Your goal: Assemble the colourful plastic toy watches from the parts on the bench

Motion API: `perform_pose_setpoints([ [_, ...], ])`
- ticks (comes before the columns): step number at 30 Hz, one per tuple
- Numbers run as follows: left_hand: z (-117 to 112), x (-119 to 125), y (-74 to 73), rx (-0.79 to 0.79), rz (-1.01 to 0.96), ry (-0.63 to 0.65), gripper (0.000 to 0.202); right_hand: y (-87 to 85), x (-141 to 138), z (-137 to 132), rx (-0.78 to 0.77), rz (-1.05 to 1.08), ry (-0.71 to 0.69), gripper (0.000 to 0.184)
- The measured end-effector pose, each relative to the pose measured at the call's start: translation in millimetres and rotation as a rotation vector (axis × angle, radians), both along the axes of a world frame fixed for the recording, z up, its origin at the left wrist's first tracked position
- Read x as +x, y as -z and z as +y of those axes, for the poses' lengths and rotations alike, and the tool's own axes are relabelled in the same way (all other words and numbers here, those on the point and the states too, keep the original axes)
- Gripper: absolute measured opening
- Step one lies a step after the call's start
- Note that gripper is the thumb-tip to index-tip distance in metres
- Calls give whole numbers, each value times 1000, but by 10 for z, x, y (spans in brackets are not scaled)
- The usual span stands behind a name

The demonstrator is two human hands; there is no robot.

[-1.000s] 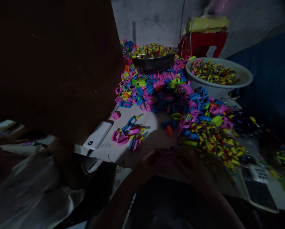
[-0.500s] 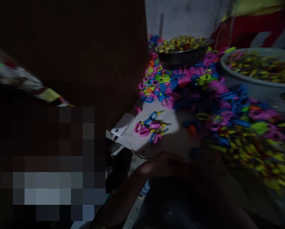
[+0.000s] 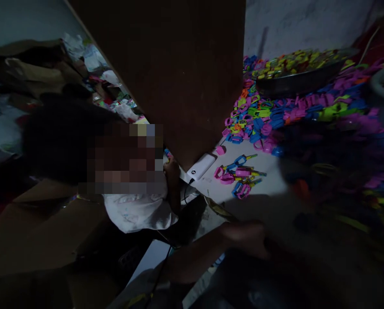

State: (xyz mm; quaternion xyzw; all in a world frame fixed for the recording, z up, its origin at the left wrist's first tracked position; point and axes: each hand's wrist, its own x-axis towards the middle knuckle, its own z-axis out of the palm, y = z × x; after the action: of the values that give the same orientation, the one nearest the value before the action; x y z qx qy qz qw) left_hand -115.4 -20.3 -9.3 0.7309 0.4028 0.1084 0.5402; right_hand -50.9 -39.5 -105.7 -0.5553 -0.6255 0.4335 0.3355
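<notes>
shadow is falling across the person's left hand (image 3: pixel 248 237), which is showing near the close edge of the white table (image 3: pixel 270 180). its grip is hiding in the dark: how wide it is standing, and whether it is holding anything, i cannot tell. the right hand is being swallowed by deeper shadow, so i cannot tell the state of its grip either. farther in, a small cluster of pink and blue bands (image 3: pixel 243 172) with yellowish sticks (image 3: pixel 259 174) is lying on the lit part of the table, apart from the left hand. left of the cluster a white power bank (image 3: pixel 202 166) is lying, with a black cable (image 3: pixel 185 195) running from it, and a lone pink piece (image 3: pixel 221 150) is sitting nearby. another person (image 3: pixel 138 210) is showing below and left of a big brown board (image 3: pixel 185 86). behind, a colorful heap (image 3: pixel 258 124) is spreading out, and a metal bowl (image 3: pixel 294 83) full of yellow pieces (image 3: pixel 304 60) is resting on it. a grey wall (image 3: pixel 288 21) is standing at the back.
</notes>
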Motion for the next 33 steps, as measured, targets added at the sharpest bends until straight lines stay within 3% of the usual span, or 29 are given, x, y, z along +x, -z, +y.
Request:
perform_pose_setpoints([
  [4, -69, 96, -64, 55, 31, 28, 34, -104, 785, -54, -106, 72, -219, 20],
  [8, -229, 115, 41, -64, 158, -59, 36, -359, 1328, -280, -122, 48, -209, 34],
  [12, -496, 137, 245, -178, 181, -182, 51, -573, 1377, -518, -196, 50, -268, 34],
  [15, -703, 166, 301, -192, 114, -248, 58, -644, 1367, -606, -229, 60, -309, 30],
  [18, -814, 171, 198, -133, -8, -213, 55, -632, 1379, -640, -231, 61, -297, 32],
  [22, -790, 152, -47, -92, -215, 5, 53, -549, 1389, -692, -227, 112, -214, 43],
  [25, -764, 151, -159, -104, -231, -13, 45, -507, 1417, -743, -256, 226, -191, 50],
  [29, -835, 177, -153, -21, -184, -107, 23, -529, 1518, -810, -243, 305, -207, 48],
  [33, -977, 221, -43, 10, -239, -128, 20, -593, 1608, -859, -274, 305, -247, 45],
])
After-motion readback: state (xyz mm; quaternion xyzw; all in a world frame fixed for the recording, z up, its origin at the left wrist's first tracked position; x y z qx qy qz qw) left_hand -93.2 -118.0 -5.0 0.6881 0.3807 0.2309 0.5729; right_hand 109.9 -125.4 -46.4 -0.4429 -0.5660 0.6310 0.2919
